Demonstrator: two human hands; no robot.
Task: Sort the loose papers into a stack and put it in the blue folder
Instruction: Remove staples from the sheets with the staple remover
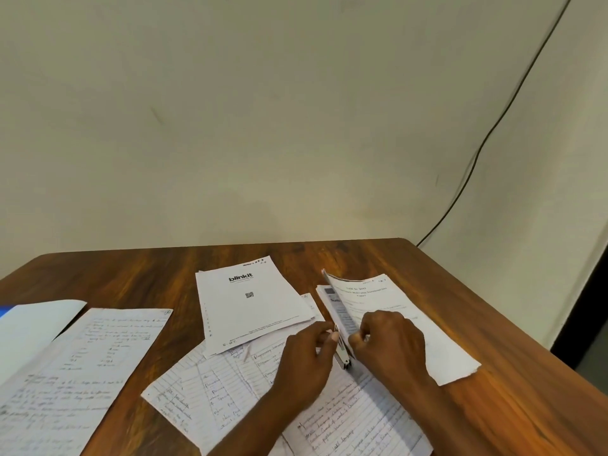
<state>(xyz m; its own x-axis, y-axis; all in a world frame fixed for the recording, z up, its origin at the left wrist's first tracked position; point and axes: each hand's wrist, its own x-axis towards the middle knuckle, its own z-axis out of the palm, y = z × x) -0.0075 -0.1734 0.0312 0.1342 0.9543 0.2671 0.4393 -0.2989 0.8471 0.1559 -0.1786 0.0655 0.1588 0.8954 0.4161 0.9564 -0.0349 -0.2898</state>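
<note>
Loose papers lie spread over the wooden table [493,324]. A printed "blinkit" sheet [250,301] sits in the middle, overlapping lined handwritten sheets [210,390] in front of it. A large handwritten page [75,373] lies at the left, partly over the blue folder [33,327], which shows as a pale flap with a blue strip at the far left edge. At the right, a small stack of printed papers [401,304] has its left edge lifted. My left hand [306,363] pinches that raised edge, and my right hand [391,343] grips it from the other side.
A cream wall rises behind the table. A dark cable [493,133] runs down the wall to the table's back right corner. The table's right edge runs diagonally close to the held stack, with a dark gap [579,317] beyond it.
</note>
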